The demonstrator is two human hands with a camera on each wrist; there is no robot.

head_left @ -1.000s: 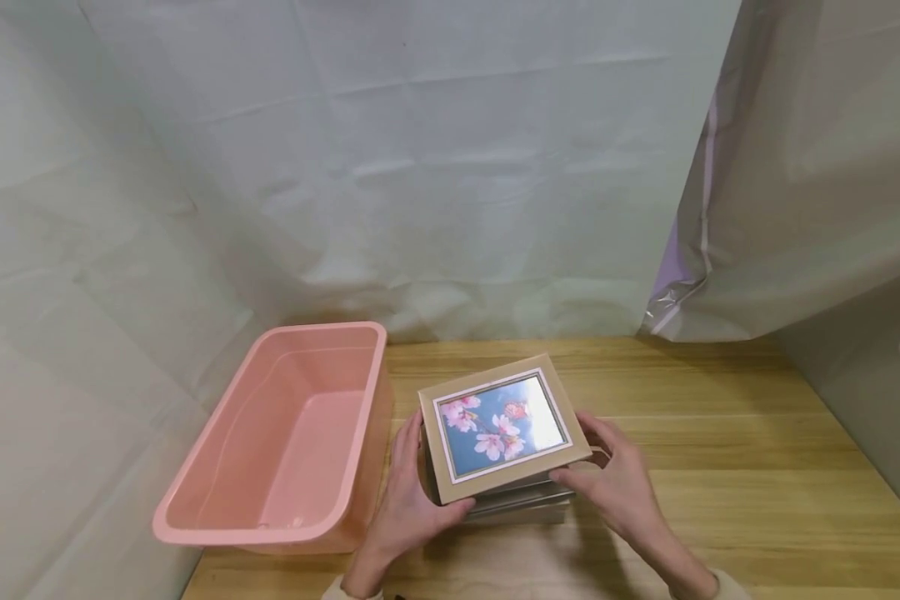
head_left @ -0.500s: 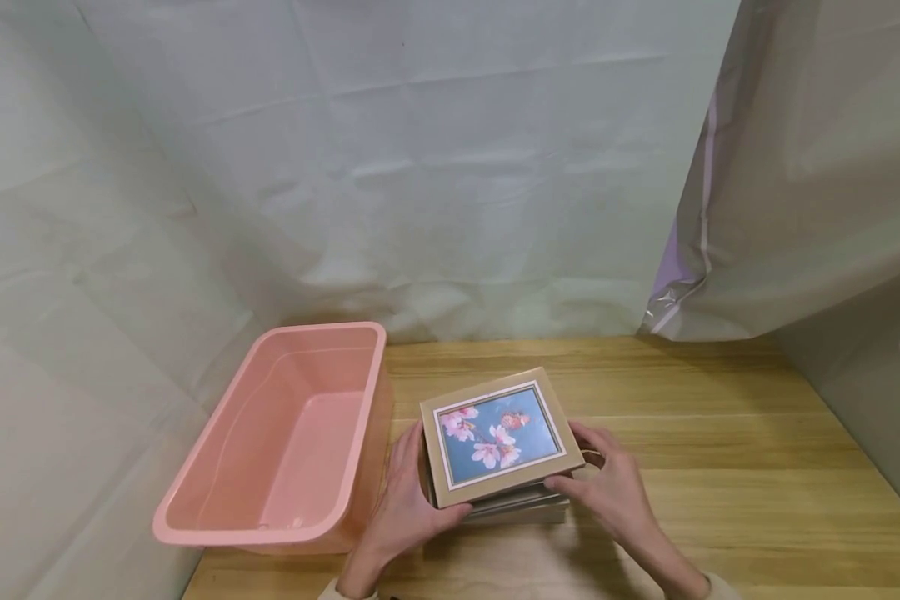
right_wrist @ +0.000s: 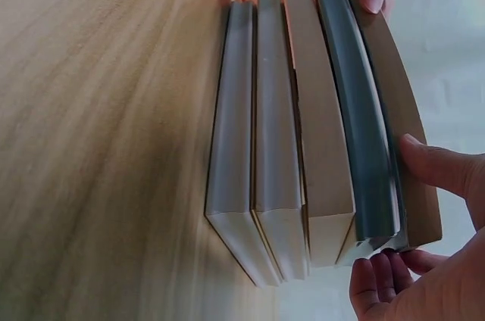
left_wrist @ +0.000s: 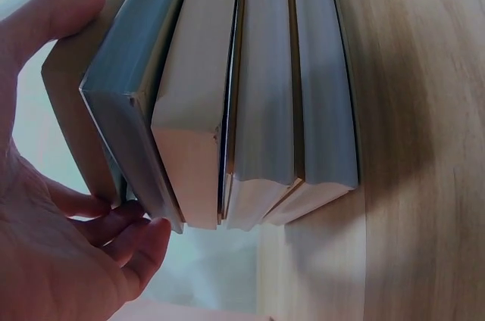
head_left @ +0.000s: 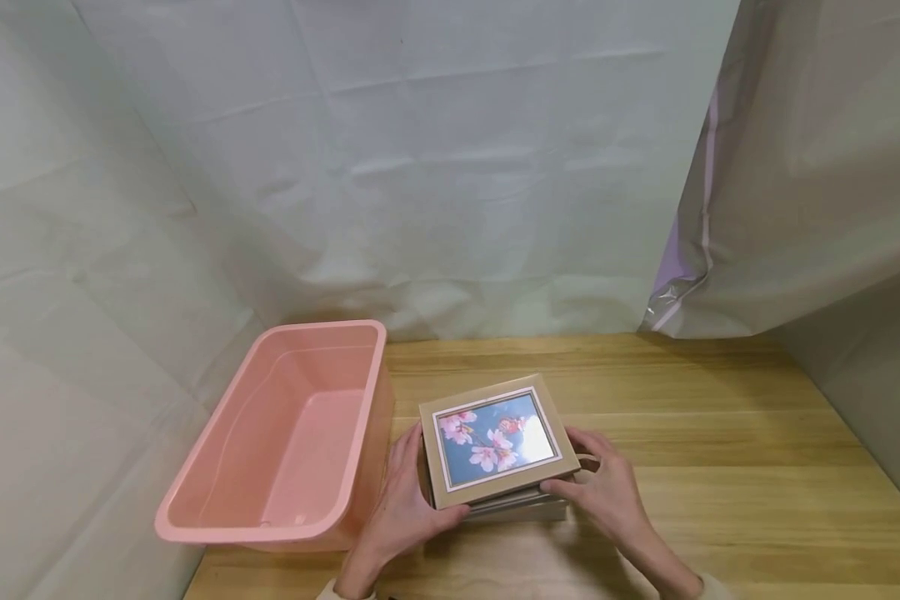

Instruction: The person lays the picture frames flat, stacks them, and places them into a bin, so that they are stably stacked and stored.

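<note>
A picture frame point(head_left: 437, 442) with a tan border and pink blossoms on blue lies on top of a stack of picture frames point(head_left: 521, 510), turned a little askew. My left hand point(head_left: 405, 507) grips its left end, thumb along the near edge. At the right end my right hand point(head_left: 606, 492) holds it with the thumb in front and fingers round the side. Side-on in the right wrist view, the tan frame point(right_wrist: 398, 82) sits against a blue-green frame point(right_wrist: 352, 94). Below that come a beige frame point(right_wrist: 322, 109) and two grey ones, the lowest on the table.
Left of the stack stands a pink plastic tub point(head_left: 363, 450) with nothing in it. The wooden table point(head_left: 720, 467) stretches to the right. Pale sheeting point(head_left: 450, 208) hangs behind and at the left; a grey curtain point(head_left: 810, 208) hangs at the right.
The tan picture frame has come down and slightly toward me onto the stack, both hands still holding it. My right hand has shifted a little left. The tub stays in place.
</note>
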